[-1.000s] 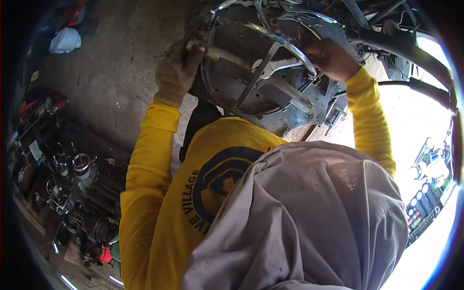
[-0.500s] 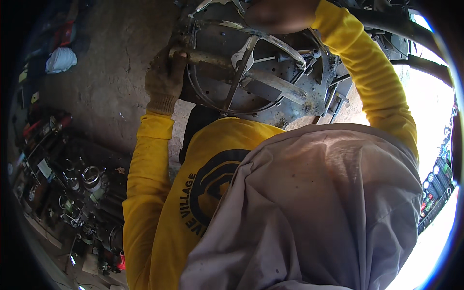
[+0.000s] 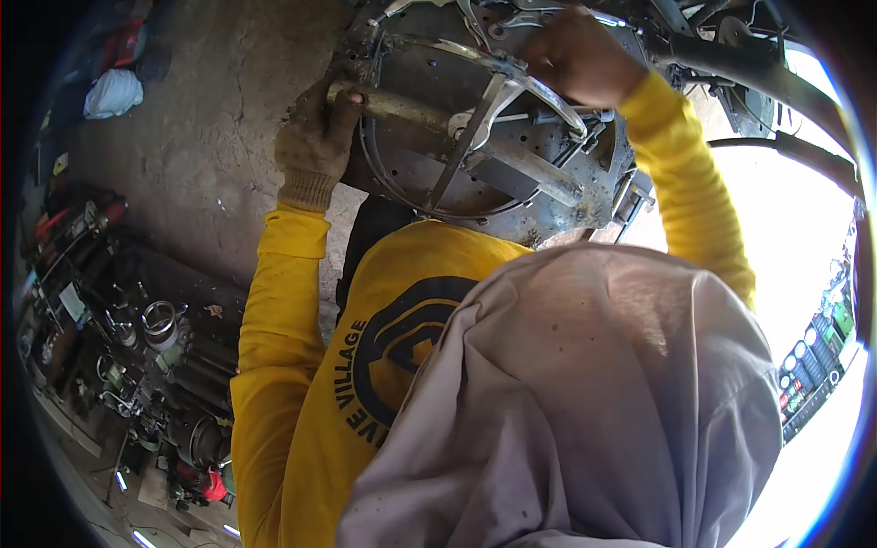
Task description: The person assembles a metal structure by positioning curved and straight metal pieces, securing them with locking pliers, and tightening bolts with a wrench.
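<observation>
A brown knit work glove covers my left hand (image 3: 315, 142), whose fingers are wrapped round the left end of a worn metal pipe (image 3: 521, 163). The pipe slants across a metal frame of curved bars (image 3: 438, 46) and a straight flat strip. Under it lies a dark steel plate (image 3: 585, 212) dotted with holes, with a thin metal ring (image 3: 402, 194) on it. My right hand (image 3: 585, 59) is bare and closed, just above the frame's right curved bar. Its fingertips are partly hidden, and I cannot make out what they hold. Locking pliers (image 3: 525, 20) lie beyond it.
Thick dark tubing (image 3: 731, 55) runs along the upper right. A slim tool with a dark handle (image 3: 546, 117) lies among the bars. Machine parts (image 3: 164, 324) crowd the lower left, and a white cloth bundle (image 3: 114, 94) rests on the concrete floor (image 3: 206, 119).
My right hand has come down and to the right, nearer the right curved bar. The frame appears shifted slightly to the right in the view. My left hand keeps its grip on the pipe.
</observation>
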`<state>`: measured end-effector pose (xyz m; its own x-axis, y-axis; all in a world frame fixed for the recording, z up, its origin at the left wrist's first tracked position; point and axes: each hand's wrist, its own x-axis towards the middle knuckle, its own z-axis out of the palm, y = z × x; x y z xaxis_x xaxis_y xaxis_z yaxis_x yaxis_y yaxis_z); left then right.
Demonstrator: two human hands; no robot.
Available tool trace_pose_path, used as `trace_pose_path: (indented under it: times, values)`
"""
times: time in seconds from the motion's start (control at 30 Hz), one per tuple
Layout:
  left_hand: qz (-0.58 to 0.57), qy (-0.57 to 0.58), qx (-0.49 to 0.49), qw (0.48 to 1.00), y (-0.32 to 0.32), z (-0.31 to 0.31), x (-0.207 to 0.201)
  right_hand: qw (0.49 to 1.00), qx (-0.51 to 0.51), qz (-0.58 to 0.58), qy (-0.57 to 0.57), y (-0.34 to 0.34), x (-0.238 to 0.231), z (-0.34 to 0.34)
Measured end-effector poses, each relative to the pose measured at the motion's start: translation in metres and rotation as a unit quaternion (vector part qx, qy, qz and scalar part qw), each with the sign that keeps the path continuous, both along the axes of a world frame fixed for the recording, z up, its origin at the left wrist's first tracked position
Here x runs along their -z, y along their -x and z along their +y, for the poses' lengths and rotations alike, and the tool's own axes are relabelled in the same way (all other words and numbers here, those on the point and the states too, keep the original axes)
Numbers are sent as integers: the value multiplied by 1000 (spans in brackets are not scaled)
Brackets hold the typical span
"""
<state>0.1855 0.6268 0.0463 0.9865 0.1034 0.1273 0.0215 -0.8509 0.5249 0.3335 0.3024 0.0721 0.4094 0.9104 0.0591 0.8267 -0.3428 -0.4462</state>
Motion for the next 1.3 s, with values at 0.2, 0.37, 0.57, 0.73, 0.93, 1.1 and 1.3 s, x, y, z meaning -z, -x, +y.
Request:
trace_pose_path:
  times: [0.2,0.37,0.57,0.73,0.93,1.1,1.3]
  values:
    - [29,6,1,1000,0,-3,-1,994,78,55,-49,19,-1,-17]
    - [-10,-4,2,1000,-2,-2,4,997,51,50,-26,-11,-32,-18]
    - [-5,8,12,1000,0,-1,1,995,-81,-3,-53,-32,-26,23]
    - [-15,20,8,1000,-3,-1,6,983,-164,51,71,-56,-9,51]
    - [-29,-10,15,999,2,3,13,987,-117,76,86,-34,-20,40]
    - [-66,-18,25,997,1,3,13,951,39,236,198,-2,-35,6]
    - [-35,21,38,998,-3,-4,0,994,17,51,100,2,-30,-20]
